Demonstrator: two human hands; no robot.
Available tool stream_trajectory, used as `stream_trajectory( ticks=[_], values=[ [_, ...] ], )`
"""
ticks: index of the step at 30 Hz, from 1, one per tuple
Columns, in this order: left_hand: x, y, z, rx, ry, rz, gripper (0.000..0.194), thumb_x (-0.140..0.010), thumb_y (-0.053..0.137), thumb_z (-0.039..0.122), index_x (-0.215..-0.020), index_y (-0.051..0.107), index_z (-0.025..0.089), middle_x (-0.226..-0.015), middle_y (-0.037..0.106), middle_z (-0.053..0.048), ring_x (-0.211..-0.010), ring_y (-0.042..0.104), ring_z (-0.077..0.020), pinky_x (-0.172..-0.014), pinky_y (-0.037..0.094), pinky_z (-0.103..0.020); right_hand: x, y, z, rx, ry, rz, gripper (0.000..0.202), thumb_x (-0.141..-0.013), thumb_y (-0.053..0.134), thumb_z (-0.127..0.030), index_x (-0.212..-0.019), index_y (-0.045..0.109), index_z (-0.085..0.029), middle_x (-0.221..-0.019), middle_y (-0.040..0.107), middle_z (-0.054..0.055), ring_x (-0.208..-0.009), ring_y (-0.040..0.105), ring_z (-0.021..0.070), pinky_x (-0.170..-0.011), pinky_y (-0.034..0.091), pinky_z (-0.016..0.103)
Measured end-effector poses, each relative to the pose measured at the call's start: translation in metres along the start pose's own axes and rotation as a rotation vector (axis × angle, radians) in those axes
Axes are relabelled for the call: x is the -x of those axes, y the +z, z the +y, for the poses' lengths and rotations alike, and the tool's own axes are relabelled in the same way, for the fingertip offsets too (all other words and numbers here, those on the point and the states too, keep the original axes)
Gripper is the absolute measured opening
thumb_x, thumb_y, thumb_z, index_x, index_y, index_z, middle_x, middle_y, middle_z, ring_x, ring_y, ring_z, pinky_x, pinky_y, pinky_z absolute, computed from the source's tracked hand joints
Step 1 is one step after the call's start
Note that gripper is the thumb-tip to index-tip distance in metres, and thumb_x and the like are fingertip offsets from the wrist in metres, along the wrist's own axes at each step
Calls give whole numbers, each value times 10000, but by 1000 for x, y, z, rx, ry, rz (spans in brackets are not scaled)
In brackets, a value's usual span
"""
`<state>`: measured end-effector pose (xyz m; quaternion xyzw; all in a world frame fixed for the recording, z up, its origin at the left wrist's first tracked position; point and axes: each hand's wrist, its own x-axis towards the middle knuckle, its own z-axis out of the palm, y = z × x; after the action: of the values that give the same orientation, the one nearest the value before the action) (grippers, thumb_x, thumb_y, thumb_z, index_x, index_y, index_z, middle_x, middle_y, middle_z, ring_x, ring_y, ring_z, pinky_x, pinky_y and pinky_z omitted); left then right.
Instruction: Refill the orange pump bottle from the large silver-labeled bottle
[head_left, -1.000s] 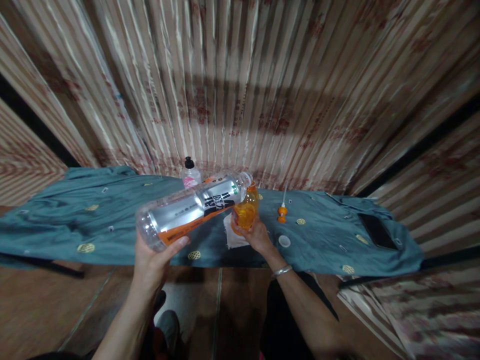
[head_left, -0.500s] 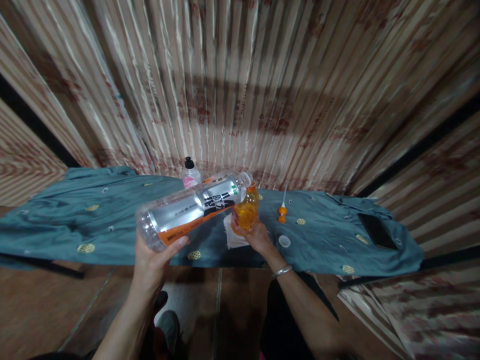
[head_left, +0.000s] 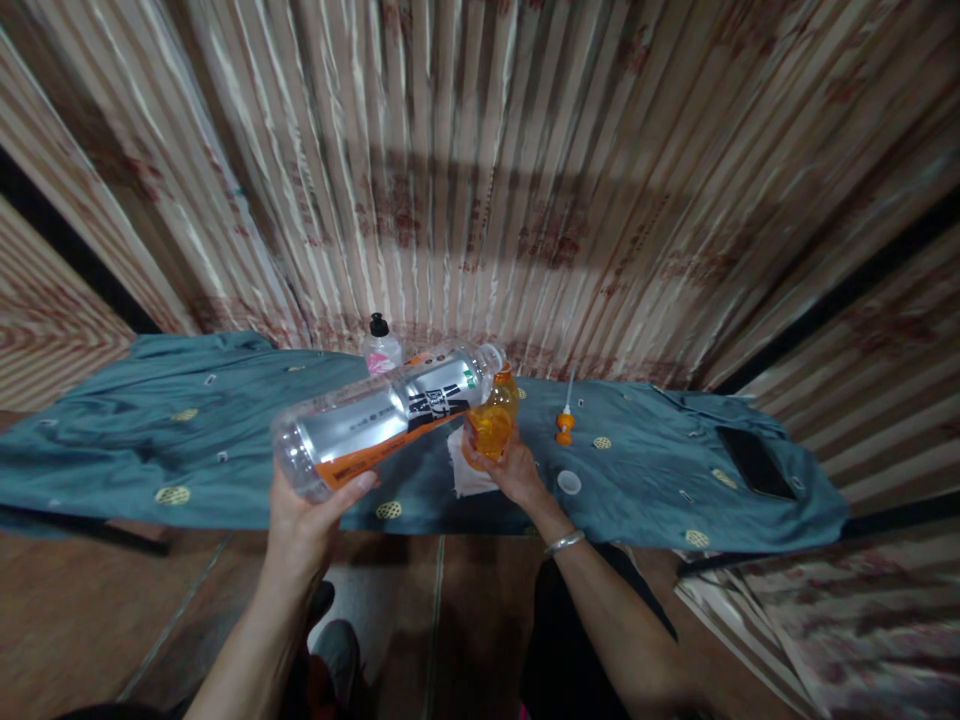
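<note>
Tilted with its neck up to the right, a large clear plastic bottle (head_left: 382, 420) with a silver, black and orange label lies in the grip of my left hand (head_left: 311, 515), which holds it near the base. My right hand (head_left: 514, 468) is closed round a small orange translucent bottle (head_left: 493, 422). The clear bottle's mouth is right at the orange bottle's open top; whether liquid is flowing I cannot tell. Below the orange bottle lies a white cloth or tissue (head_left: 469, 480). An orange spray or pump head (head_left: 565, 428) with a thin tube stands to the right, near a small white cap (head_left: 568, 482).
A blue-green patterned cloth (head_left: 247, 440) covers the long table. Behind the clear bottle stands a small bottle with a black top (head_left: 381, 350). A dark phone (head_left: 754, 462) lies at the right end. Striped curtains (head_left: 480, 180) hang behind the table and at its sides.
Almost nothing differs. Both hands and both bottles keep nearly the same position, with the clear bottle's mouth still at the orange bottle's top.
</note>
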<state>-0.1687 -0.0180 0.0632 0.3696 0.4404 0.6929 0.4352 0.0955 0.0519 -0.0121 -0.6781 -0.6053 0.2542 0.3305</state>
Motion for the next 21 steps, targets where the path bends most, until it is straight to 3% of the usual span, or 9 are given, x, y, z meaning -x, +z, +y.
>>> stream_trajectory(
  ticks=[14, 21],
  values=[
    [0, -1, -1, -17, -10, 23, 1039, -476, 1057, 321, -1416, 627, 214, -1140, 819, -94, -983, 792, -353, -761, 663, -407, -1, 1, 3, -14, -1, 3, 707, -844, 840, -365, -1473, 544, -237, -1213, 815, 94, -1147, 801, 331, -997, 633, 440],
    [-1, 5, 0, 13, 20, 32, 1015, -466, 1058, 292, -1404, 675, 238, -1034, 802, -31, -847, 751, -250, -657, 625, -316, 0, 1, 2, -75, -35, 4, 675, -836, 829, -416, -1431, 568, -233, -1194, 807, 78, -1143, 799, 312, -993, 636, 421]
  ],
)
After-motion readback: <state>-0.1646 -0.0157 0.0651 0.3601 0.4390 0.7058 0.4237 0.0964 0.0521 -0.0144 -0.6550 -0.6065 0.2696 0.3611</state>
